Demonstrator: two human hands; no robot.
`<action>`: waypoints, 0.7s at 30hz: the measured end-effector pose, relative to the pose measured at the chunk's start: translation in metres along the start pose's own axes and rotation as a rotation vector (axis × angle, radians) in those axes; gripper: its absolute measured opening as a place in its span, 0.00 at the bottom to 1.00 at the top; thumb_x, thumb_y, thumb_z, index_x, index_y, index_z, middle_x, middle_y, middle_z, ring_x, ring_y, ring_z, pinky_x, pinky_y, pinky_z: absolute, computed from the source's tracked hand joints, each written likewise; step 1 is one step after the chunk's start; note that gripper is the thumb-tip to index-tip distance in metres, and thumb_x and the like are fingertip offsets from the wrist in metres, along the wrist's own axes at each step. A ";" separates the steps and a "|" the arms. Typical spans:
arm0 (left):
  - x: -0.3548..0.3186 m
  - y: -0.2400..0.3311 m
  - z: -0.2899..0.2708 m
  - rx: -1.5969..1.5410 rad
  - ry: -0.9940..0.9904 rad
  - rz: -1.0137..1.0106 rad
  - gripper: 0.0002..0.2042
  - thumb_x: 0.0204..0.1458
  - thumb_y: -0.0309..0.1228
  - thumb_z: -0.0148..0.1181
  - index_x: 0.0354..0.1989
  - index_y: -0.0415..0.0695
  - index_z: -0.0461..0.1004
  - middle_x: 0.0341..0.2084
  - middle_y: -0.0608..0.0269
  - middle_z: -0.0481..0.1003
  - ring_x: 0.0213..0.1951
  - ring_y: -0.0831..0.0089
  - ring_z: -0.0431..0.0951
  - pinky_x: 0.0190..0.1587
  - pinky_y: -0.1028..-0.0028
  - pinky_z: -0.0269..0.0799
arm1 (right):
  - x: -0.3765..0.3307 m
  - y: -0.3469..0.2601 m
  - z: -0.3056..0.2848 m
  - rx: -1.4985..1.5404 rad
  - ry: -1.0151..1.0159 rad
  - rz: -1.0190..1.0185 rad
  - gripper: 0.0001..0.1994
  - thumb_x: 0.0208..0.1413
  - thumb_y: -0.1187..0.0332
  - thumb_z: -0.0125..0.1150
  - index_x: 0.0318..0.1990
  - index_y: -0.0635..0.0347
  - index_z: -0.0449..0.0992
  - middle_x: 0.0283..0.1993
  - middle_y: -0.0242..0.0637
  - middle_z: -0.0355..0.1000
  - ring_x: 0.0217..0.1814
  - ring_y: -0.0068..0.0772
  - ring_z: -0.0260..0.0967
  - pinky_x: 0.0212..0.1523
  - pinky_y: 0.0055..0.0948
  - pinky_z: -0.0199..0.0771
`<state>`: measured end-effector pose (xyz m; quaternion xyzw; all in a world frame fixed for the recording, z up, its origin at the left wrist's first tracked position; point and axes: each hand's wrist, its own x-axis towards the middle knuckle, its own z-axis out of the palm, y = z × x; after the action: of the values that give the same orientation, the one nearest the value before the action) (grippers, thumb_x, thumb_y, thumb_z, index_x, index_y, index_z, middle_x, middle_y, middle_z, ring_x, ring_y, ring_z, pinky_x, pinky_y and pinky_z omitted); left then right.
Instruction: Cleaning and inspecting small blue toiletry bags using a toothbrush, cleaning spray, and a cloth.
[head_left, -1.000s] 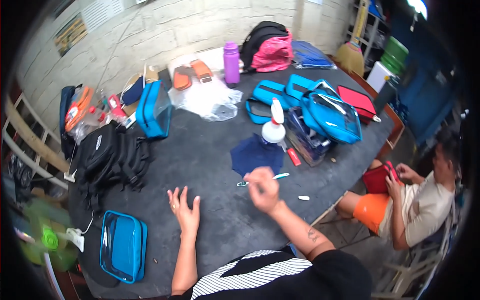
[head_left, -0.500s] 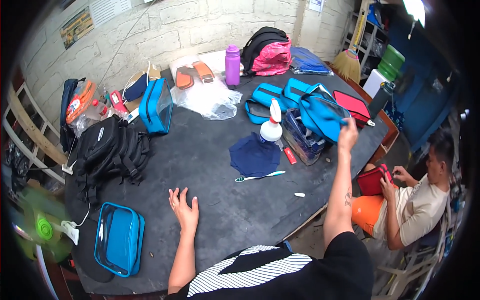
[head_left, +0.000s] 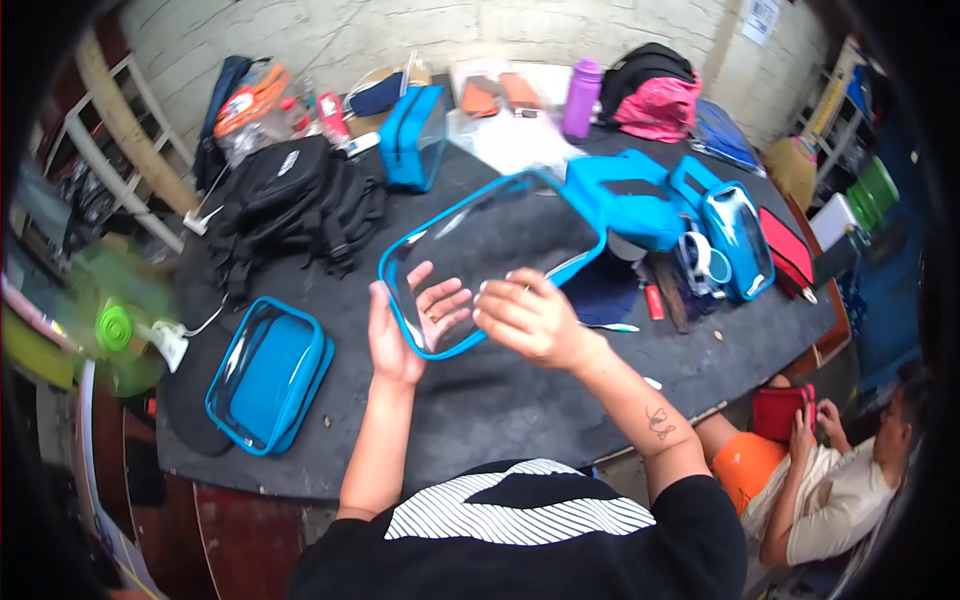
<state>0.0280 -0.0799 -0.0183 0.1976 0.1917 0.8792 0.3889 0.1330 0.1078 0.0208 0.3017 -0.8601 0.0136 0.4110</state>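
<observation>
A clear pouch with blue trim [head_left: 510, 235] is held tilted above the middle of the table. At its near-left corner, my left hand [head_left: 398, 338] grips the edge, its fingers showing through the transparent panel. My right hand [head_left: 530, 318] has curled fingers on the pouch's near edge, close to the left fingertips. Another clear-topped blue pouch [head_left: 268, 375] lies by itself at the left. Beyond the held pouch are a blue bag piece [head_left: 640, 215] and a clear blue pouch [head_left: 740, 245]. The held pouch partly covers a navy cloth [head_left: 605, 290].
A black backpack [head_left: 295, 205] and a standing blue pouch [head_left: 412, 140] are at the back left. A purple bottle [head_left: 581, 98] stands near a pink-and-black bag [head_left: 655, 95]. A spinning fan [head_left: 115, 325] is at far left. A seated person [head_left: 840, 480] handles a red pouch [head_left: 782, 412] at right.
My right hand has brought a blue-trimmed pouch from the pile at right to the middle. My left hand, empty before, now grips it too. The view has turned, shifting the table.
</observation>
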 end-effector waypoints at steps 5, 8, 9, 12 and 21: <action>-0.027 0.020 -0.074 0.090 0.463 0.082 0.20 0.59 0.32 0.50 0.58 0.38 0.62 0.47 0.45 0.73 0.49 0.54 0.76 0.47 0.65 0.78 | -0.036 0.014 0.050 -0.184 -0.127 0.402 0.25 0.42 0.74 0.58 0.54 0.52 0.71 0.56 0.40 0.67 0.64 0.43 0.60 0.60 0.44 0.58; -0.029 0.031 -0.072 -0.231 0.218 0.086 0.30 0.62 0.51 0.37 0.62 0.38 0.57 0.55 0.40 0.66 0.58 0.49 0.67 0.57 0.56 0.69 | -0.028 0.067 0.051 -0.156 -0.052 0.377 0.23 0.41 0.76 0.58 0.50 0.53 0.73 0.49 0.41 0.71 0.57 0.44 0.66 0.57 0.44 0.61; -0.025 0.028 -0.064 -0.235 0.180 0.106 0.32 0.62 0.53 0.36 0.65 0.39 0.55 0.59 0.40 0.61 0.62 0.48 0.61 0.62 0.53 0.60 | -0.017 0.083 0.050 -0.171 -0.026 0.357 0.20 0.41 0.76 0.58 0.46 0.54 0.74 0.46 0.39 0.72 0.52 0.41 0.69 0.54 0.42 0.64; -0.010 0.015 -0.063 -0.165 0.098 0.114 0.32 0.61 0.54 0.32 0.69 0.48 0.50 0.66 0.43 0.52 0.67 0.46 0.51 0.67 0.44 0.43 | 0.033 0.119 0.039 -0.229 0.165 0.282 0.12 0.42 0.73 0.59 0.38 0.51 0.75 0.33 0.31 0.72 0.31 0.35 0.71 0.37 0.35 0.68; 0.021 0.035 -0.031 1.111 0.350 0.509 0.34 0.55 0.38 0.52 0.71 0.54 0.48 0.70 0.57 0.41 0.70 0.66 0.42 0.64 0.71 0.45 | 0.158 0.084 -0.008 -0.095 0.434 0.558 0.06 0.46 0.69 0.60 0.32 0.58 0.73 0.28 0.42 0.73 0.29 0.47 0.71 0.33 0.37 0.69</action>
<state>-0.0209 -0.0914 -0.0232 0.2627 0.6271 0.7327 -0.0299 0.0184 0.0980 0.1581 0.0257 -0.8018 0.1489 0.5782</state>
